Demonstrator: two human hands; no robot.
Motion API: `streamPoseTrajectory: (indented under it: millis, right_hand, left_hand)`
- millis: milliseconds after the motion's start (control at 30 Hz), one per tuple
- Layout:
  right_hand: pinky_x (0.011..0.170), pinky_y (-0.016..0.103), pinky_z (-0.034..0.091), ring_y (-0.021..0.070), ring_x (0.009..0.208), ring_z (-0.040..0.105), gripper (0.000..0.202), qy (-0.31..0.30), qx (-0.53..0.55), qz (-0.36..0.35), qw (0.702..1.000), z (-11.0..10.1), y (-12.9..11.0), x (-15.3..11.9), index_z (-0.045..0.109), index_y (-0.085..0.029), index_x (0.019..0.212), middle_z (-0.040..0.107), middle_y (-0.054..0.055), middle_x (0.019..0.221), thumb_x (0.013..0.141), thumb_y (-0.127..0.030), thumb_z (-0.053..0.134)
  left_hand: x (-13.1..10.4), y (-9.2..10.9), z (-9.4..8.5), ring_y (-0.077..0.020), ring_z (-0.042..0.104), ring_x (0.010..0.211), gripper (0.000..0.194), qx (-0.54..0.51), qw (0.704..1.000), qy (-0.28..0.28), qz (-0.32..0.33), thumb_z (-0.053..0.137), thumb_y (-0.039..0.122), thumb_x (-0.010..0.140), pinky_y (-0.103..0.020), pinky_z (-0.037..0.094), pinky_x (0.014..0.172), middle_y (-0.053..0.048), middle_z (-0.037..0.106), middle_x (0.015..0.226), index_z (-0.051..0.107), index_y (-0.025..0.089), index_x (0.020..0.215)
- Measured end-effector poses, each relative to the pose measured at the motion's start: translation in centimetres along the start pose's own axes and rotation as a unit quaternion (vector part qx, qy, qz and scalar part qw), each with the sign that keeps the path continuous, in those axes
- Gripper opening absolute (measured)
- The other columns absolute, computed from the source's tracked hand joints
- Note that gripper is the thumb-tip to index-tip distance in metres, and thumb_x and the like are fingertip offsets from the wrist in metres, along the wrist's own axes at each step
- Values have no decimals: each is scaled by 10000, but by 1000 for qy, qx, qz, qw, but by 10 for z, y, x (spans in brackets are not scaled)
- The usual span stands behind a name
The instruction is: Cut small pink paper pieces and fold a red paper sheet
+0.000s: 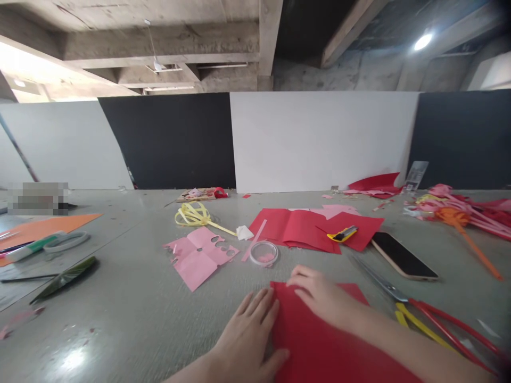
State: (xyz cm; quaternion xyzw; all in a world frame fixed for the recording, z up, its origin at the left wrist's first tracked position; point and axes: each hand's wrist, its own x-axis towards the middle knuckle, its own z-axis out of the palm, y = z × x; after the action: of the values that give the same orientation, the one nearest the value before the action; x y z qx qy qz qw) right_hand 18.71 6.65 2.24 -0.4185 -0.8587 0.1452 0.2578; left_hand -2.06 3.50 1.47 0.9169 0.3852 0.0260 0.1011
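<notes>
A large red sheet of paper (319, 346) lies on the grey table (131, 319) at the lower middle, running past the bottom edge of the view. My left hand (251, 335) rests with fingers spread at the sheet's left edge, its thumb over the paper. My right hand (319, 295) lies over the upper part of the sheet, fingers apart near its top left corner, forearm crossing the paper. Beyond the hands are a clear round container (264, 254) with pink bits inside, a cut pink sheet (199, 258) and folded red paper (293, 227).
Open scissors (393, 291) with red and yellow handles and a phone (405, 256) lie on the right. A yellow cutter (342, 234) sits on red paper. Yellow strips on a stick (194, 215) are farther back. A green leaf-like piece (66, 279) lies left.
</notes>
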Motion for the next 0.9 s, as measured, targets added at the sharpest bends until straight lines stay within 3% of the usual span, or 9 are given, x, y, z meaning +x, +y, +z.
streamPoseTrajectory:
  millis: [133, 267, 433, 600, 900]
  right_hand:
    - [730, 239, 441, 135, 761, 569, 286, 14, 50, -7, 999, 30, 0, 30, 644, -174, 778, 586, 25, 820, 759, -2, 416]
    - [708, 242, 439, 141, 744, 565, 267, 44, 62, 2, 997, 47, 7, 36, 644, -157, 749, 578, 29, 787, 721, 26, 452]
    - [716, 239, 437, 136, 754, 557, 242, 66, 83, -6, 994, 52, 9, 31, 628, -154, 773, 553, 29, 798, 743, 19, 463]
    - [710, 242, 437, 137, 739, 553, 235, 71, 93, -14, 993, 53, 11, 32, 629, -159, 769, 545, 24, 787, 749, 10, 468]
    - [720, 243, 432, 135, 744, 555, 227, 73, 95, -9, 993, 54, 11, 32, 636, -154, 759, 557, 26, 799, 745, 1, 472]
  left_hand:
    - [1, 2, -1, -320, 261, 1259, 648, 3, 1000, 26, -5, 514, 471, 777, -496, 184, 1029, -160, 328, 1373, 373, 133, 1312]
    - [2, 3, -1, -328, 330, 1210, 646, -14, 998, 64, -3, 595, 451, 708, -491, 221, 1010, -145, 402, 1314, 431, 158, 1260]
    - [6, 4, -2, -307, 408, 1121, 572, -28, 994, 107, 2, 674, 435, 623, -430, 289, 975, -132, 473, 1216, 533, 153, 1100]
    - [8, 6, 0, -305, 415, 1105, 546, -26, 993, 119, -5, 678, 423, 616, -423, 300, 964, -130, 480, 1202, 544, 148, 1068]
    - [3, 16, 5, -328, 360, 1179, 720, -30, 995, 83, -51, 622, 467, 655, -443, 261, 1004, -162, 429, 1283, 444, 116, 1258]
